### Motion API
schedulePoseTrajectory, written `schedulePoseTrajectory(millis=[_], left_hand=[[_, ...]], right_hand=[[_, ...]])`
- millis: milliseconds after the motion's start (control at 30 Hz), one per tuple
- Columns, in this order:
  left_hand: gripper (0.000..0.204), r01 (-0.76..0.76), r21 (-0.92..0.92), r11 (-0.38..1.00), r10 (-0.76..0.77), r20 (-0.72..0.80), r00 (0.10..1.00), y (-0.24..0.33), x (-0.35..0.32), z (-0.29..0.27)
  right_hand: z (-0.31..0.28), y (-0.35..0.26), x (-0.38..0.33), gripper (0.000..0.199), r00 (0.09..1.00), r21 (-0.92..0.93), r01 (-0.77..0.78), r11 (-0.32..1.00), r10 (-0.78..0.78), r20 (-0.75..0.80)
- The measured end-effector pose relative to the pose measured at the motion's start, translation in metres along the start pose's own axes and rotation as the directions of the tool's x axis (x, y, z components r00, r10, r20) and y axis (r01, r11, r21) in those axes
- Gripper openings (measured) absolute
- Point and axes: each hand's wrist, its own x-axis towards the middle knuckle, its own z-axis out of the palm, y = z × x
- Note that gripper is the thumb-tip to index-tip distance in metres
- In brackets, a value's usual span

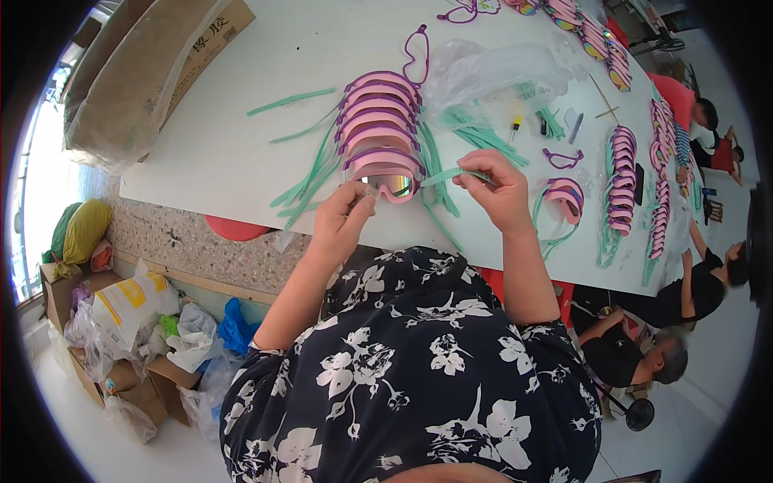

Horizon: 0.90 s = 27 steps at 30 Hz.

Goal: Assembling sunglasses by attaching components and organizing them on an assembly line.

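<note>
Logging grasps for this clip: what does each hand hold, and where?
Left hand pinches the pink goggles at their left end; right hand pinches a teal strap near its end.

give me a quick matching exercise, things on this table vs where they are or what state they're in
Things:
1. pink goggles with mirrored lens
2. teal strap
3. clear plastic bag
4. cardboard box

Places or states:
a. far left corner of the white table
b. pinched in the right hand
c. nearest end of the goggle row, at the left hand
d. crumpled behind the goggle row

Pairs: 1-c, 2-b, 3-d, 4-a
</note>
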Motion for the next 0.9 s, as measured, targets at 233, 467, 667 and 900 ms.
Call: schedulePoseTrajectory(millis=[233, 467, 667, 900], left_hand=[[0.011, 0.006, -0.181, 0.983, -0.006, 0.003, 1.000, -0.004, 0.011, 0.021], [0.016, 0.104, -0.557, 0.824, -0.070, 0.082, 0.994, -0.005, 0.015, 0.015], [0.019, 0.100, -0.747, 0.657, -0.042, 0.097, 0.994, -0.017, 0.017, 0.017], [0.021, 0.176, -0.759, 0.626, -0.087, 0.156, 0.984, -0.014, 0.017, 0.019]], right_hand=[[0.029, 0.031, 0.006, 0.019, 0.934, 0.246, -0.281, 0.928, 0.205, 0.293], [0.057, 0.014, -0.005, 0.016, 0.827, 0.383, -0.554, 0.739, 0.436, 0.354], [0.062, 0.036, -0.008, 0.011, 0.800, 0.456, -0.600, 0.657, 0.495, 0.340], [0.062, 0.044, -0.007, 0.007, 0.767, 0.543, -0.641, 0.542, 0.484, 0.421]])
